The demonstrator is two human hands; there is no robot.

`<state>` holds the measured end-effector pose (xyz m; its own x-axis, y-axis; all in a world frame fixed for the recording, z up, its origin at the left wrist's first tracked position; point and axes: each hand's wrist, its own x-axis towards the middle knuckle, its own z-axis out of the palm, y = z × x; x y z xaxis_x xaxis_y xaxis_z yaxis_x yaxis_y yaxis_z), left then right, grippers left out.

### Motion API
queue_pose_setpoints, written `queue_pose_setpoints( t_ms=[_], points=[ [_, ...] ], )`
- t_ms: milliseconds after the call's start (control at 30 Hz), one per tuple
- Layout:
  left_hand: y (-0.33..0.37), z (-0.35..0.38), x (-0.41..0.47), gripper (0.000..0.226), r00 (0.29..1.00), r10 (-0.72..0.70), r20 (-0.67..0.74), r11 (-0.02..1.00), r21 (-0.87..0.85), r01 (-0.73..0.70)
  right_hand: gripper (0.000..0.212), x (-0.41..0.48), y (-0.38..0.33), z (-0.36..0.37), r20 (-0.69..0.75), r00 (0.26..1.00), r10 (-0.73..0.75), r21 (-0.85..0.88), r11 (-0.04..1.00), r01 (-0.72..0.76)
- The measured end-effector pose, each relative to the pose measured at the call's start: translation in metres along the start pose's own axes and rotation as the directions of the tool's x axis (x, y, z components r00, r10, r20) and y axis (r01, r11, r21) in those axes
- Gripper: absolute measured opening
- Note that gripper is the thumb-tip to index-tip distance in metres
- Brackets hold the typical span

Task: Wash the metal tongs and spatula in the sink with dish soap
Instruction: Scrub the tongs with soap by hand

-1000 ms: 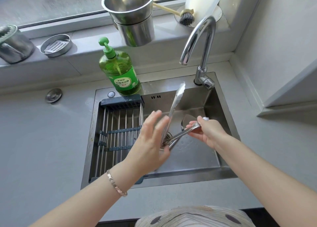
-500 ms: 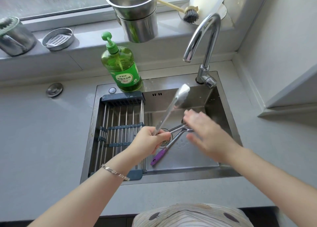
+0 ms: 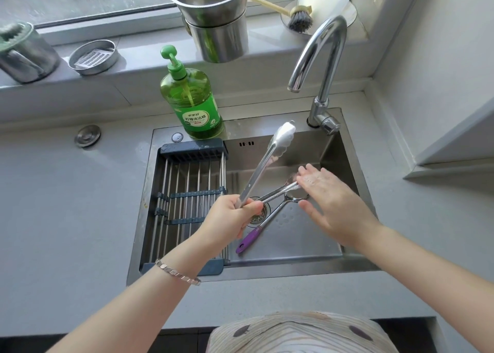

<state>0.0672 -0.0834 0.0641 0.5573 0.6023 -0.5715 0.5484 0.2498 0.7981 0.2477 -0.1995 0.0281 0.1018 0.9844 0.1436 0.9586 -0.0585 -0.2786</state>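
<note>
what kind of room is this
Most likely a home kitchen, at the sink under a window: a stainless steel sink with a curved tap, a green pump bottle of dish soap at its back edge, and a drying rack across the basin, with metal tongs held over it.

Grey counter (image 3: 66, 205) runs under a window ledge (image 3: 139, 70). A stainless sink (image 3: 355, 171) is set into it. A round metal cap (image 3: 87, 135) lies on the counter just left of the sink's rear-left corner. On the sink's rear rim stand a green dish soap bottle (image 3: 191, 104), upright, and a chrome faucet (image 3: 320, 66) at the rear-right corner. A slatted drying rack (image 3: 187, 192) spans the sink's left part. A purple-handled spatula (image 3: 250, 239) lies on the sink floor beside the drain (image 3: 260, 215). On the ledge: a steel mug (image 3: 25, 56), a round strainer dish (image 3: 93, 57), stacked steel pots (image 3: 213, 18) and a dish brush (image 3: 299, 18).
</note>
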Motion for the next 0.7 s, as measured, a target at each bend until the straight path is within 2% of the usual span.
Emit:
queue_pose_setpoints(
  t_ms=[100, 133, 233, 367, 467, 600, 700],
  points=[
    [-0.001, 0.001, -0.001, 0.019, 1.000, 0.009, -0.010, 1.000, -0.001, -0.009, 0.060, -0.004, -0.013, 0.006, 0.003, 0.995, -0.101, -0.003, 0.995, 0.101],
    [-0.002, 0.002, -0.002, 0.019, 1.000, 0.010, -0.013, 1.000, 0.002, -0.010, 0.058, -0.004, -0.012, 0.006, -0.001, 0.994, -0.108, -0.006, 0.994, 0.108],
    [-0.004, 0.002, -0.003, 0.019, 1.000, 0.011, -0.022, 1.000, 0.003, -0.011, 0.053, 0.000, -0.005, 0.001, -0.033, 0.999, -0.009, 0.017, 1.000, 0.010],
    [-0.005, 0.004, -0.003, 0.020, 1.000, 0.008, -0.017, 0.999, 0.041, -0.007, 0.061, -0.004, -0.023, 0.003, -0.002, 0.997, -0.082, 0.069, 0.994, 0.082],
    [-0.003, 0.005, -0.004, 0.021, 0.999, 0.015, 0.038, 0.993, 0.114, -0.020, 0.052, -0.001, -0.037, 0.002, -0.029, 0.992, -0.124, 0.115, 0.985, 0.126],
    [0.003, 0.009, -0.009, 0.024, 0.991, 0.035, 0.128, 0.999, 0.032, -0.040, 0.054, -0.001, -0.059, 0.008, 0.015, 0.963, -0.270, 0.044, 0.962, 0.269],
    [0.003, 0.003, -0.010, 0.012, 0.984, 0.049, 0.172, 0.999, -0.031, -0.044, 0.055, 0.008, -0.041, 0.005, 0.024, 0.960, -0.280, 0.025, 0.960, 0.279]
  ],
)
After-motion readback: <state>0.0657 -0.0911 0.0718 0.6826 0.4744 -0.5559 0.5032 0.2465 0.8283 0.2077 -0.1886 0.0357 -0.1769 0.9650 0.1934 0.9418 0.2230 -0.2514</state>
